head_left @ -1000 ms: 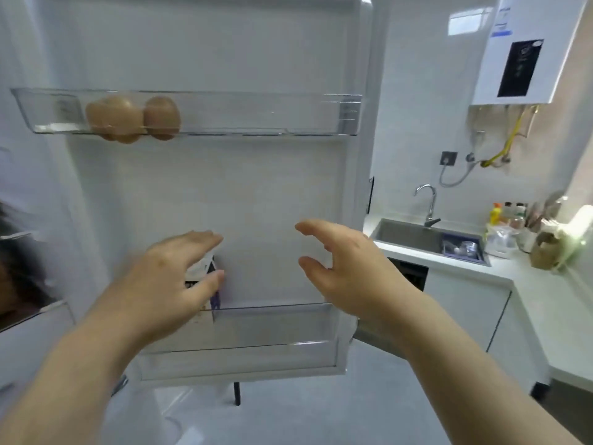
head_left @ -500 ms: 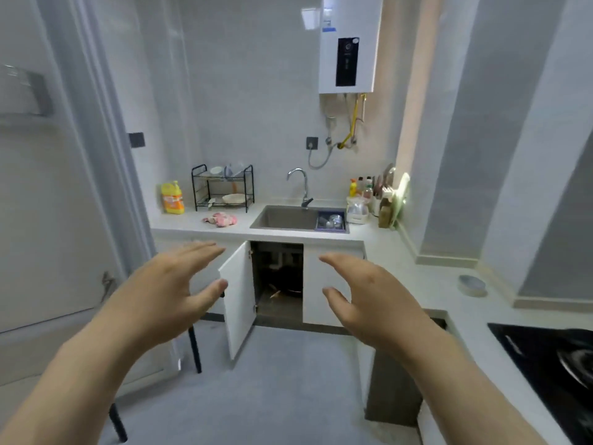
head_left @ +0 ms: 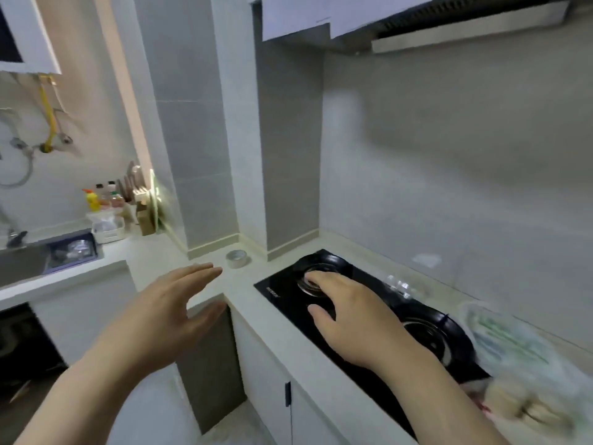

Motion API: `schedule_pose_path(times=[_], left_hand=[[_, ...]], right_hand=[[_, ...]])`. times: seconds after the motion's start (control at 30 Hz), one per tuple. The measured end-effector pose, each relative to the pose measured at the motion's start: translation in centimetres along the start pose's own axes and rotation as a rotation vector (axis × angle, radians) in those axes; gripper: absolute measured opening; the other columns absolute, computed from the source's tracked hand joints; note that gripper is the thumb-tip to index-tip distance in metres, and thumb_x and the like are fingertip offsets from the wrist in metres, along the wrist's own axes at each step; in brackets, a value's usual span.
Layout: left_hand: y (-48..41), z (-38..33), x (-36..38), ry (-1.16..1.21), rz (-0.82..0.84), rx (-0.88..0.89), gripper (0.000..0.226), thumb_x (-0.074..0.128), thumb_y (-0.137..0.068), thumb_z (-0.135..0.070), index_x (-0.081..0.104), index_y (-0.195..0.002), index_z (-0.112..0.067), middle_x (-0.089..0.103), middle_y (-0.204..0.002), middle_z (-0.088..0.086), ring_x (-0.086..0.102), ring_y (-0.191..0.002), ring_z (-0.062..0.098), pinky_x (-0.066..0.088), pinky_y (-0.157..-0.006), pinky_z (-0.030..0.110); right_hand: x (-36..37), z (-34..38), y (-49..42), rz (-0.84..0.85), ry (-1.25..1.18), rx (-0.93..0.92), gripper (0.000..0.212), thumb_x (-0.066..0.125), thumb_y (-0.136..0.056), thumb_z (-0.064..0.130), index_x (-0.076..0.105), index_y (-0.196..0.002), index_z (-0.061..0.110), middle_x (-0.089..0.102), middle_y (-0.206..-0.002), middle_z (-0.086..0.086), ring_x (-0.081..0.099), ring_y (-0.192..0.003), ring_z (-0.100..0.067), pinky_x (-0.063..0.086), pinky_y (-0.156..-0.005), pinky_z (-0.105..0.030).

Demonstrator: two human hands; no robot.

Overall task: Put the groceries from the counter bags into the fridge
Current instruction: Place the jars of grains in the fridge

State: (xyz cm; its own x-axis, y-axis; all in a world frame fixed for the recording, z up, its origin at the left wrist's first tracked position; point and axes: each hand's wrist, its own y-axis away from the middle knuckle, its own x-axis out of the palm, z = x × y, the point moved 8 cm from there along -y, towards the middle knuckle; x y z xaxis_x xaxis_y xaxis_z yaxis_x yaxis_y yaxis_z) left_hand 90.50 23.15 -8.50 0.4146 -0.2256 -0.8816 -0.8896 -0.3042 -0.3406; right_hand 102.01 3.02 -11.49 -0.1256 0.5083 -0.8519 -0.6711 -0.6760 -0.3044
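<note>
Your left hand (head_left: 160,316) and right hand (head_left: 353,319) are open, apart and hold nothing. The blurry grocery bag (head_left: 510,345) sits on the counter (head_left: 253,316) just right of the stove (head_left: 282,293). Reach there, look inside, grab 1 thing firmly.

Cool-white room light fills the kitchen evenly and fairly brightly. A warm glowing strip (head_left: 128,123) on the left wall is the brightest patch. Motion blur smears the whole frame and is worst at the right edge, where the bags (head_left: 507,348) dissolve into streaks. The black hob (head_left: 288,303) carries a faint sheen. Wide-angle distortion tilts the range hood (head_left: 465,24) and the wall edges.
</note>
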Motion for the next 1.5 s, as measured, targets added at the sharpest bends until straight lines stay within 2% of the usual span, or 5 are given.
schedule_pose_path(times=[0.2, 0.67, 1.0, 1.27, 1.5], left_hand=[[-6.9, -8.2, 6.9, 0.125, 0.116, 0.293, 0.052, 0.058, -0.088, -0.045, 0.048, -0.138, -0.036, 0.042, -0.134, -0.028, 0.043, -0.126, -0.001, 0.034, -0.096, 0.020], [-15.4, -17.2, 22.7, 0.372, 0.478, 0.686, 0.053, 0.060, -0.088, -0.041, 0.048, -0.138, -0.033, 0.043, -0.144, -0.017, 0.032, -0.134, -0.003, 0.026, -0.108, 0.021], [-10.8, -25.5, 32.2, 0.473, 0.761, 0.870, 0.051, 0.065, -0.087, -0.036, 0.053, -0.136, -0.026, 0.053, -0.138, -0.012, 0.048, -0.122, 0.001, 0.036, -0.099, 0.019], [-6.4, -31.2, 38.7, 0.547, 0.942, 0.864, 0.045, 0.068, -0.088, -0.024, 0.051, -0.127, -0.039, 0.042, -0.129, -0.031, 0.038, -0.130, 0.001, 0.028, -0.104, 0.016], [-4.7, -35.3, 43.9, 0.482, 0.957, 0.759, 0.069, 0.068, -0.087, -0.018, 0.034, -0.146, -0.022, 0.024, -0.131, -0.021, 0.013, -0.128, -0.007, 0.013, -0.104, 0.010]], right_hand=[[-3.9, -8.3, 3.5, -0.109, 0.071, 0.299, 0.051, 0.050, -0.099, 0.036, 0.036, -0.147, 0.037, 0.040, -0.150, 0.019, 0.042, -0.132, -0.006, 0.032, -0.102, -0.019], [-1.7, -18.5, 9.6, -0.155, 0.131, 0.829, 0.049, 0.050, -0.098, 0.032, 0.038, -0.146, 0.034, 0.049, -0.140, 0.014, 0.052, -0.115, -0.008, 0.039, -0.087, -0.020], [-2.0, -21.6, 19.9, -0.172, 0.179, 1.152, 0.052, 0.048, -0.098, 0.035, 0.035, -0.148, 0.032, 0.044, -0.148, 0.011, 0.040, -0.135, -0.009, 0.035, -0.110, -0.029], [-2.1, -26.3, 25.5, -0.200, 0.093, 1.208, 0.054, 0.051, -0.098, 0.034, 0.033, -0.149, 0.031, 0.021, -0.159, 0.011, 0.027, -0.143, -0.009, 0.030, -0.114, -0.027], [-1.6, -34.3, 28.0, -0.145, -0.048, 1.156, 0.058, 0.053, -0.098, 0.032, 0.027, -0.150, 0.033, 0.010, -0.161, 0.014, 0.017, -0.148, -0.009, 0.028, -0.111, -0.026]])
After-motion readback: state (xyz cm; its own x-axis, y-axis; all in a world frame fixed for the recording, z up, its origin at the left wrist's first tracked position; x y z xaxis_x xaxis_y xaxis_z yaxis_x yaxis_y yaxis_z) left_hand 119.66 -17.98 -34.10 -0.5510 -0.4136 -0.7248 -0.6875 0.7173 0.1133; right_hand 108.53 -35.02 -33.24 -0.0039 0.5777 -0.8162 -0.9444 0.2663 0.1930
